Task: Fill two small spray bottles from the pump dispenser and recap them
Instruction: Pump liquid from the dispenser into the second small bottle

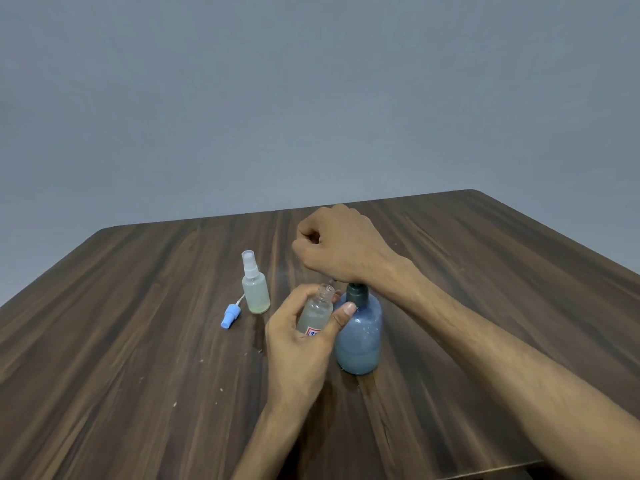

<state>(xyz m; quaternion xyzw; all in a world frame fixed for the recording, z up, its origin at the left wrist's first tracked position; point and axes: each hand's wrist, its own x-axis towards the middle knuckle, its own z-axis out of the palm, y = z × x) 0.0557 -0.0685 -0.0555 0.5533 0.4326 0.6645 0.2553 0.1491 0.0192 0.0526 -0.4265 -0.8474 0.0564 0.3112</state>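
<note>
The left hand (298, 336) has its grip wrapped around an uncapped spray bottle (317, 311) beside the pump dispenser (360, 336); the right hand (341, 245), fingers curled, presses on the pump.

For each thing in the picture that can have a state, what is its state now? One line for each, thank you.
Pump dispenser: upright, partly full, its head under the right hand.
Open spray bottle: uncapped, held at the dispenser's spout.
Capped spray bottle: upright on the table, cap on, liquid inside.
Blue spray cap: off, lying on the table.
Left hand: grips the open spray bottle.
Right hand: fingers curled, presses on the pump.
</note>
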